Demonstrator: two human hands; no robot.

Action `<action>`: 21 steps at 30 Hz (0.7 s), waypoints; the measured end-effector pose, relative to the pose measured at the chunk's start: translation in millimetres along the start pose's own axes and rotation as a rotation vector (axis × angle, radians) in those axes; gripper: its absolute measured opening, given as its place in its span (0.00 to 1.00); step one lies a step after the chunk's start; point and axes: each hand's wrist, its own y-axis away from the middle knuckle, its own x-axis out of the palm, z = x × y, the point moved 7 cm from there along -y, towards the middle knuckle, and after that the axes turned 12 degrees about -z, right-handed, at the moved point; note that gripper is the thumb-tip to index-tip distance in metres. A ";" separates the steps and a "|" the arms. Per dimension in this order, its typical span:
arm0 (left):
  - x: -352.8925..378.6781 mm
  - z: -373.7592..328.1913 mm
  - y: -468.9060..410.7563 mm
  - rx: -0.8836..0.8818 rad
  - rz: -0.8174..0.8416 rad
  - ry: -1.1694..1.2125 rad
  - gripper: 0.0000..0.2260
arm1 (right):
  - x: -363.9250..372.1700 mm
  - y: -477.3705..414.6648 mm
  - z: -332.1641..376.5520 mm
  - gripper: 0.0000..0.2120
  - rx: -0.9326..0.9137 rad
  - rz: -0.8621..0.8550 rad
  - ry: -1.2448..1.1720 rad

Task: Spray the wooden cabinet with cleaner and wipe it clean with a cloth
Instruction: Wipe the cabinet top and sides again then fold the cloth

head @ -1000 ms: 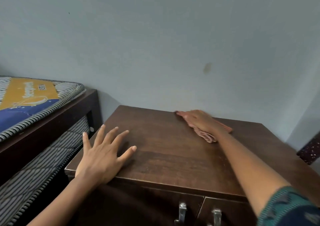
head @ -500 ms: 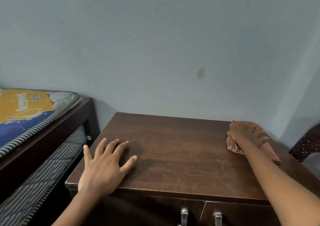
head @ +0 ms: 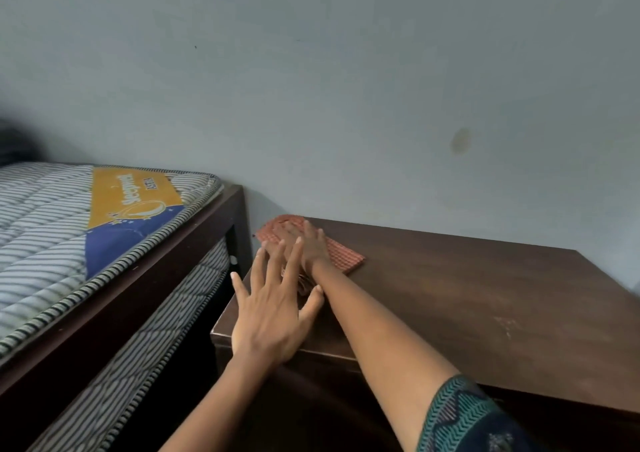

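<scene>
Head view, near to far: patterned sleeve (head: pixel 467 413) at the lower edge; left hand (head: pixel 272 316) spread flat and empty on the cabinet (head: pixel 467 299) top's near left corner; right hand (head: pixel 304 243) beyond it, palm down, fingers extended, pressing the cloth (head: pixel 343 255) flat at the far left corner by the wall (head: pixel 346 87). Bed (head: pixel 104 243) just beside the cabinet. Wiping appears under way; no sprayer in sight, so spraying cannot be confirmed; the right side seemingly remains.
</scene>
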 end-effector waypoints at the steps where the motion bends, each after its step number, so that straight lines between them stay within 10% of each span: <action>1: -1.4 -0.3 -0.2 0.006 -0.020 0.026 0.33 | 1.9 5.7 7.3 0.25 -0.048 0.038 -0.040; 13: -60.8 24.2 -8.5 -0.158 -0.324 0.391 0.21 | -5.2 118.6 65.7 0.24 -0.544 0.042 -0.155; 21: -58.1 58.8 -21.2 -0.351 -0.293 0.636 0.12 | 4.1 66.0 39.4 0.26 -0.234 0.093 0.020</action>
